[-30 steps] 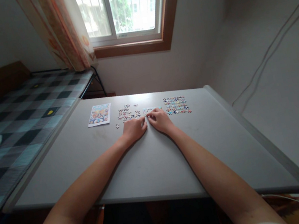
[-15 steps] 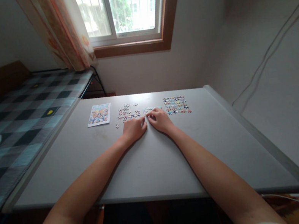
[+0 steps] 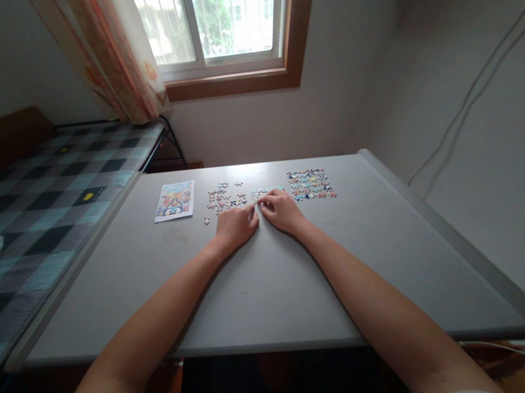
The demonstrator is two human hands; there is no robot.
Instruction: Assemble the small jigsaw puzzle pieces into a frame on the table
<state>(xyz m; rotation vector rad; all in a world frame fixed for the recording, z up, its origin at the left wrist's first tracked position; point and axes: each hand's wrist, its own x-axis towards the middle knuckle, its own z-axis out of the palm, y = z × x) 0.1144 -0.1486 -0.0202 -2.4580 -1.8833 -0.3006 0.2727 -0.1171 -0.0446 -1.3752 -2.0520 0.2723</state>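
Both my hands rest on a grey table (image 3: 279,288), side by side near its far edge. My left hand (image 3: 236,226) has its fingers curled, tips meeting my right hand (image 3: 282,211) at a tiny jigsaw piece or small joined cluster (image 3: 259,194); what each pinches is too small to make out. Loose puzzle pieces (image 3: 223,199) lie scattered just beyond my left hand. A denser patch of coloured pieces (image 3: 310,185) lies beyond my right hand. A colourful reference picture card (image 3: 174,201) lies flat at the far left.
A bed with a checked cover (image 3: 32,217) adjoins the table's left side. A window (image 3: 215,15) with a curtain (image 3: 110,54) is behind the table. A white wall with a cable (image 3: 476,84) runs along the right.
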